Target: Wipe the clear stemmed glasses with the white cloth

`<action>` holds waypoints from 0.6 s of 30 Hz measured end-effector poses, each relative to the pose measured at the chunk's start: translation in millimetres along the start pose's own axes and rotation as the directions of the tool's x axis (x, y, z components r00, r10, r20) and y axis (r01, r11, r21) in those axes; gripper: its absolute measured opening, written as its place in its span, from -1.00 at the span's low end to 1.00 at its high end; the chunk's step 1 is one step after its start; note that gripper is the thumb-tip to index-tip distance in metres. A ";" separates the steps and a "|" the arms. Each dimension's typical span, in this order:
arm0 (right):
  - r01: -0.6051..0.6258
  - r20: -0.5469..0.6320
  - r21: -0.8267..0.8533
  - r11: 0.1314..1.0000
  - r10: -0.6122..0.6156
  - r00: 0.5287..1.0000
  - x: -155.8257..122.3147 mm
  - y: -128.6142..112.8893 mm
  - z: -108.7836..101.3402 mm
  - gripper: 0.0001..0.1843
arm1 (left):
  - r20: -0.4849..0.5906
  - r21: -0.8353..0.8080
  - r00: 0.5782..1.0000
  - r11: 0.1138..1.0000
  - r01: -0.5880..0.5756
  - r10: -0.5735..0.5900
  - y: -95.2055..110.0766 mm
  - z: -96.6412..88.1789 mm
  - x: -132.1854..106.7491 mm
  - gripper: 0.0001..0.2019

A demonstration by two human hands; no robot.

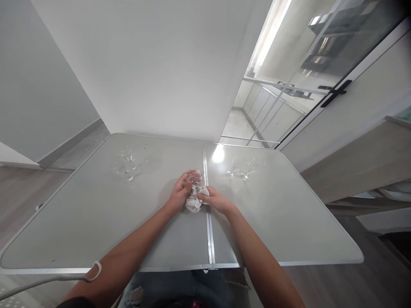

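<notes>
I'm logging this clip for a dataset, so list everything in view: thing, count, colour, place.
folding table: one, pale grey, metal seam down the middle.
glass in hand: one, clear, table centre.
cloth: one, white, bunched against that glass.
glasses left: clear, count unclear, far left of table.
glasses right: two, clear stemmed, far right of seam.
glass door: one, right background.
left hand: one, gripping the glass.
right hand: one, holding the cloth.
</notes>
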State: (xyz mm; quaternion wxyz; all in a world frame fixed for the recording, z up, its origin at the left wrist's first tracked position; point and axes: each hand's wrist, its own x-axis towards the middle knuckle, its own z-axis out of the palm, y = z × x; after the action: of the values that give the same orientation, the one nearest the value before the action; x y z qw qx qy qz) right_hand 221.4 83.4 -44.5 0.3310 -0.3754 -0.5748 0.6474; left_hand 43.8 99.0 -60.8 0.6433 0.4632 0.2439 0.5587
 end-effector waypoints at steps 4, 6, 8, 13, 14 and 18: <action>-0.029 -0.013 0.175 0.984 0.032 0.999 -2.9 -3.1 2.2 -0.59 | 0.007 -0.023 1.000 1.000 -0.017 0.017 1.5 0.8 1.9 -0.41; 0.042 -0.024 0.096 0.995 -0.040 0.999 -1.1 -3.6 4.7 -0.63 | 0.001 0.016 0.999 0.999 -0.040 0.040 1.6 -0.2 2.2 -0.41; 0.131 -0.046 -0.102 0.986 -0.137 0.990 2.5 -1.4 6.9 -0.72 | -0.012 0.104 0.996 0.991 -0.083 0.085 1.2 -0.5 1.2 -0.41; 0.206 -0.274 -0.577 0.791 -0.424 0.863 11.4 10.2 10.6 -0.92 | -0.074 0.245 0.983 0.958 -0.147 0.170 2.1 3.5 -2.1 -0.40; 0.204 -0.292 -0.574 0.793 -0.432 0.853 11.9 11.6 11.4 -0.91 | -0.075 0.217 0.985 0.967 -0.136 0.156 3.2 4.0 -1.9 -0.41; 0.171 -0.247 -0.119 0.978 -0.196 0.949 7.8 12.9 14.2 -0.75 | 0.034 -0.014 0.999 1.000 0.013 -0.012 10.0 3.5 0.9 -0.41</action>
State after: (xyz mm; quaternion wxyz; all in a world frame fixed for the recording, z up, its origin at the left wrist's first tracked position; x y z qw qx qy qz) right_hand 205.2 81.5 -57.3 0.4431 -0.4169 -0.5898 0.5311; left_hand 42.1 98.2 -50.4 0.6540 0.4663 0.2319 0.5486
